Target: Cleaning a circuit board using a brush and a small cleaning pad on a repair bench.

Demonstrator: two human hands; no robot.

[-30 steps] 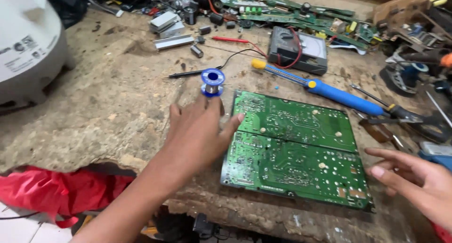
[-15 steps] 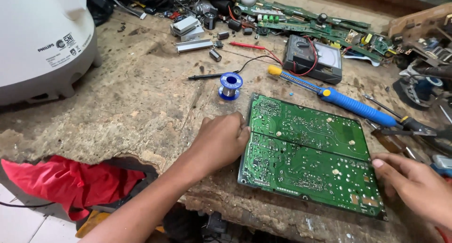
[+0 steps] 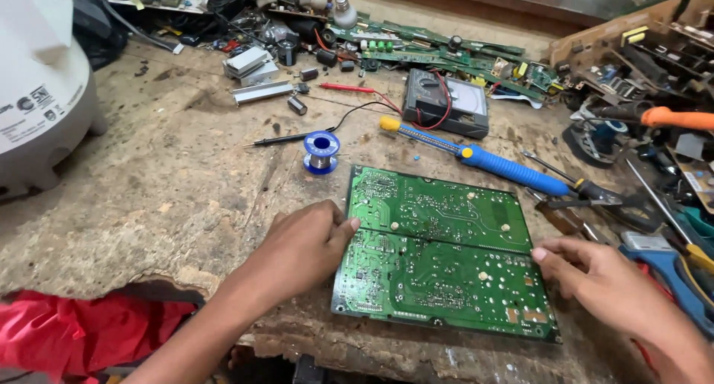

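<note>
Shifted since a second ago: left hand [image 3: 301, 250] off the middle of the green circuit board [image 3: 442, 254] and out to its left edge, right hand [image 3: 610, 287] brought in from clear of the board to its right edge, spool and tools sitting where they were

Far left, white rounded appliance [image 3: 37, 86] parked well apart from the work, out of the way; below it, red cloth [image 3: 67, 332] hanging under the broken front lip of the desk [image 3: 149, 198]

Next, left hand lying knuckles-up on the wood, thumb tip touching the board's left edge about halfway along, grip loose and holding nothing, seemingly just steadying that side

Above it, small blue spool of solder wire [image 3: 321, 152] lying near the board's top-left corner, with a black probe [image 3: 286, 139] beside it, both close enough to reach without stretching

Centre, board lying flat at the front of the desk, solder side up, slightly skewed, near corner close to the desk's front edge; probably turned this way so the joints face upward

Behind it, blue-handled soldering iron [image 3: 494, 164] laid diagonally just beyond the top edge, yellow collar pointing left, and a grey multimeter [image 3: 446, 101] further back with red lead trailing

Right, right hand with fingertips bent against the board's right edge, grip half open and empty, bracing the opposite side; board thus framed between both hands rather than lifted

Far right, clutter of pliers, screwdrivers and an orange-handled tool [image 3: 677, 118], kept off the board
</note>
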